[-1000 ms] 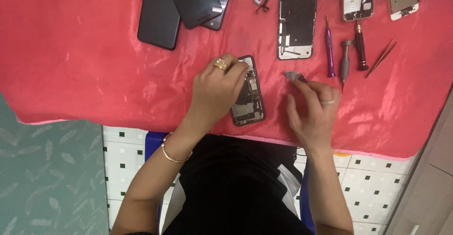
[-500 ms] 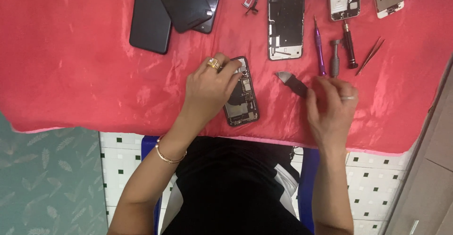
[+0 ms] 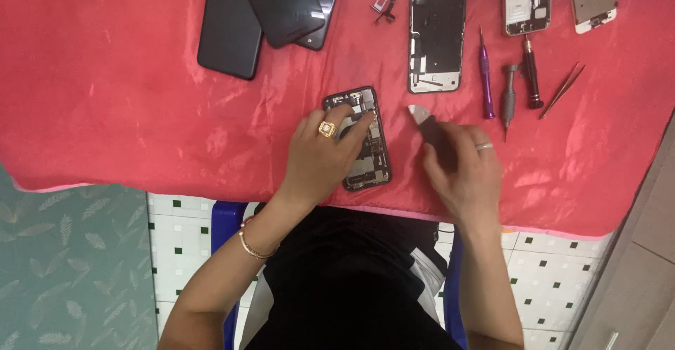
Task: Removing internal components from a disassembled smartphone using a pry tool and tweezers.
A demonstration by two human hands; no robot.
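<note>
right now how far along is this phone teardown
Done: the phone is open, its insides bare, and removed black screens lie at the cloth's far edge. In hand: the left hand steadies the phone while the right hand holds a flat pry tool. Left: boards still sit inside; the screwdrivers lie unused.

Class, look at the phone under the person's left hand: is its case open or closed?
Open. The phone lies on the red cloth with internal parts exposed; left hand rests on it.
</note>
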